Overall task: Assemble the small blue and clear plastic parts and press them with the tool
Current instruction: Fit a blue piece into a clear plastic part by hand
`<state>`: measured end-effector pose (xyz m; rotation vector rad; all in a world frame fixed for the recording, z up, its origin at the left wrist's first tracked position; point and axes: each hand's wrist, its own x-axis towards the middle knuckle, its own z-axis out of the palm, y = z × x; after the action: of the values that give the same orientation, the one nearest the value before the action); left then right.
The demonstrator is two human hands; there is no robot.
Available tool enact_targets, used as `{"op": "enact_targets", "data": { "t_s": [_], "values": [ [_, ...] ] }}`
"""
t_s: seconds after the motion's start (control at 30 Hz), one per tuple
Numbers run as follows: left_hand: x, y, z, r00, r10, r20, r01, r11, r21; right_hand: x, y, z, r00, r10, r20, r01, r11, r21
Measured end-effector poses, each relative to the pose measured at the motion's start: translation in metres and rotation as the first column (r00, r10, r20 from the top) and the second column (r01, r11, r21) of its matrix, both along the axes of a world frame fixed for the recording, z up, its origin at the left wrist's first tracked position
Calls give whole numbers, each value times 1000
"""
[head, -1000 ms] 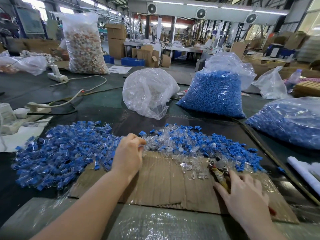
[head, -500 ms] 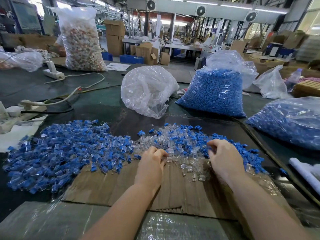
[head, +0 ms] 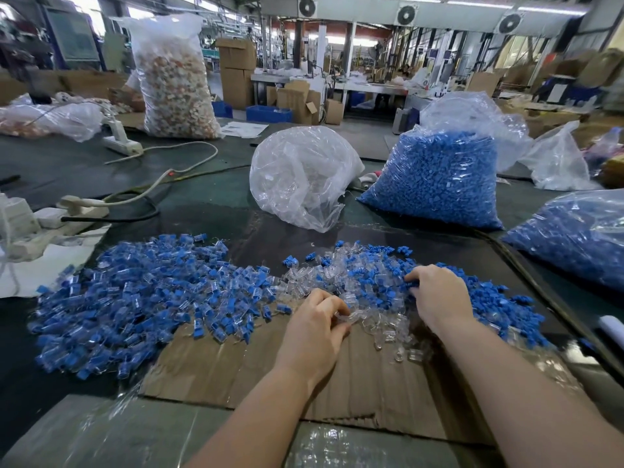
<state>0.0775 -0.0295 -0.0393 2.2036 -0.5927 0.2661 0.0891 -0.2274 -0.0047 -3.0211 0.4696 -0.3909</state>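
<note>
Roughly mid-batch, by my read. Big pile of assembled pieces (head: 135,298) — blue inserts seated in clear shells — covers the left of the bench, so a lot looks done already. Plenty left though: a mixed heap of loose blue and clear parts (head: 364,282) sits at the far edge of the cardboard sheet (head: 270,373), a few stray clear shells (head: 395,342) lie on the cardboard itself, and behind stand a full bag of blue parts (head: 435,184), a second one (head: 574,238) at the right edge, and a mostly slack clear bag (head: 300,177). Left hand (head: 314,332) is at the near edge of the loose heap, fingers curled, pinching what looks like a clear shell (head: 347,317) between thumb and fingertips. Right hand (head: 439,295) is knuckles-up on the blue part of the heap, fingers curled down into it — cannot tell whether it already has a piece or is just raking. Pressing tool isn't visible anywhere in view, possibly hidden under the right arm or the parts. So current step reads as picking a pair to mate; the fit-together and the press for this unit are both not yet done.
</note>
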Motion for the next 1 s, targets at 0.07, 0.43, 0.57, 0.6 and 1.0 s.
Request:
{"op": "enact_targets", "data": {
  "t_s": [0.07, 0.43, 0.57, 0.6, 1.0],
  "values": [
    [0, 0, 0, 1000, -9, -1, 9, 1000, -18, -5, 2, 2, 996, 9, 86, -11, 1000, 26],
    [-5, 2, 5, 1000, -22, 1, 22, 998, -60, -61, 41, -2, 939, 142, 312, -190, 973, 129],
    [-7, 3, 4, 1000, -20, 2, 20, 999, -48, -80, 57, -12, 951, 171, 258, -182, 983, 17],
    [-7, 3, 4, 1000, -21, 3, 21, 999, -47, -82, 59, -15, 948, 169, 268, -171, 985, -16],
    [-9, 2, 4, 999, -52, -16, 51, 998, -48, -94, 66, -26, 916, 189, 354, -176, 982, -70]
  ]
}}
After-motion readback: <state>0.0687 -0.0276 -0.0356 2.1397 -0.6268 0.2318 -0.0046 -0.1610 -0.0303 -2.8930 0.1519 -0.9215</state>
